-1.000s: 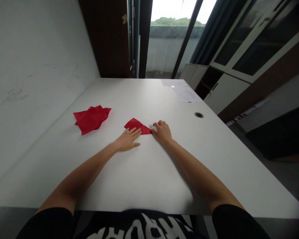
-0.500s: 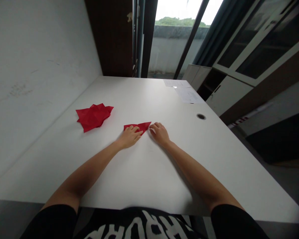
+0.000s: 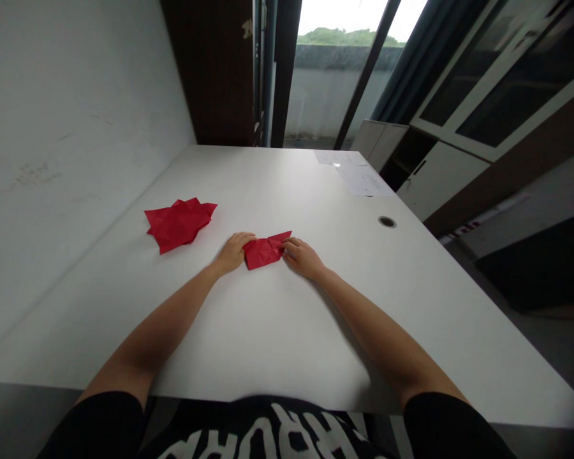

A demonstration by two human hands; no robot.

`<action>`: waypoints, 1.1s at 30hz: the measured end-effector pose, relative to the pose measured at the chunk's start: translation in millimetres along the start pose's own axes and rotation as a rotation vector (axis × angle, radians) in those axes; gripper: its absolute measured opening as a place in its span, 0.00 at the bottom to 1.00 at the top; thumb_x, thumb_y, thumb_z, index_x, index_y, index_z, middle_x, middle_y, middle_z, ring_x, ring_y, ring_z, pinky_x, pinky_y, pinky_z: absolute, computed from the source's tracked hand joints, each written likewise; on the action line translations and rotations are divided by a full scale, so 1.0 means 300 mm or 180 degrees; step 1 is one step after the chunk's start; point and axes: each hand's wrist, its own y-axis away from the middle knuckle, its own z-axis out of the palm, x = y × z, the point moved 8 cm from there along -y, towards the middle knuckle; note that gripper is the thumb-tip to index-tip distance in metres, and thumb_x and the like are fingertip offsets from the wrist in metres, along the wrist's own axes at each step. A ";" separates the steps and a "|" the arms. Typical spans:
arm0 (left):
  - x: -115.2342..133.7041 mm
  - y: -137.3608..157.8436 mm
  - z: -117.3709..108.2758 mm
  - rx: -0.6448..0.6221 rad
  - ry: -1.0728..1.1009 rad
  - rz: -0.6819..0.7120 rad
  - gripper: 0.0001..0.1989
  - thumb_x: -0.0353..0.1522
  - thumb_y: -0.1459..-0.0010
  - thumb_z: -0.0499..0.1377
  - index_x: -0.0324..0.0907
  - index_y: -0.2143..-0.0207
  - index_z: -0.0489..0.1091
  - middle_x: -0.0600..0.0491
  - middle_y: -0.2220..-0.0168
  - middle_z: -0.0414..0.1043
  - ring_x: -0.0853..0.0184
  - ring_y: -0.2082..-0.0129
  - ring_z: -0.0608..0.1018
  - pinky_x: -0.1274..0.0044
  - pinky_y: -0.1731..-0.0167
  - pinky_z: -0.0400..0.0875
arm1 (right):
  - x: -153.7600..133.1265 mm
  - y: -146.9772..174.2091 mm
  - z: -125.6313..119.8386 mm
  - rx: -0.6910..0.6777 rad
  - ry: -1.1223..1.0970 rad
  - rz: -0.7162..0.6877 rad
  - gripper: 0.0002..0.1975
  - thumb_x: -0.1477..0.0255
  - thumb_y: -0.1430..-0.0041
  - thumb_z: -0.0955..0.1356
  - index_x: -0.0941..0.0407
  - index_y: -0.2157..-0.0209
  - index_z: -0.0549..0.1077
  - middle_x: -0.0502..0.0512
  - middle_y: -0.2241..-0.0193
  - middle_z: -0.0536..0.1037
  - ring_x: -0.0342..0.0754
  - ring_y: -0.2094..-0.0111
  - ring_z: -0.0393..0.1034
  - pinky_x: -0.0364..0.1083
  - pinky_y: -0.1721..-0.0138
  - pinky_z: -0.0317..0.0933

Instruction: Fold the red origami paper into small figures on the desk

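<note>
A folded piece of red paper (image 3: 264, 254) lies on the white table between my two hands, its upper right corner sticking out to a point. My left hand (image 3: 234, 250) is closed on the paper's left edge, fingers over its upper left corner. At the right edge, my right hand (image 3: 300, 256) pinches the paper between thumb and fingers. Creases run across the paper's middle. Farther left, apart from both hands, sits a loose stack of creased red paper (image 3: 180, 224) with jagged corners.
The white table (image 3: 277, 338) runs along a wall (image 3: 86, 159) on the left. Printed sheets (image 3: 363, 180) lie at its far right, with a round cable hole (image 3: 387, 222) nearer. Cabinets (image 3: 444, 182) stand beyond the right side.
My left hand has moved off the top of the red paper to its left edge, uncovering more of it. My right hand has come in and gripped the right edge.
</note>
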 end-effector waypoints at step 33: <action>0.162 0.019 0.059 0.0107 0.3599 -0.0786 0.43 0.62 0.46 0.56 0.45 0.38 0.62 0.41 0.41 0.71 0.53 0.47 0.78 0.66 0.55 0.76 | -0.039 -0.004 -0.002 0.1165 -0.4075 0.1277 0.19 0.55 0.47 0.74 0.53 0.61 0.70 0.47 0.71 0.75 0.44 0.74 0.68 0.45 0.73 0.66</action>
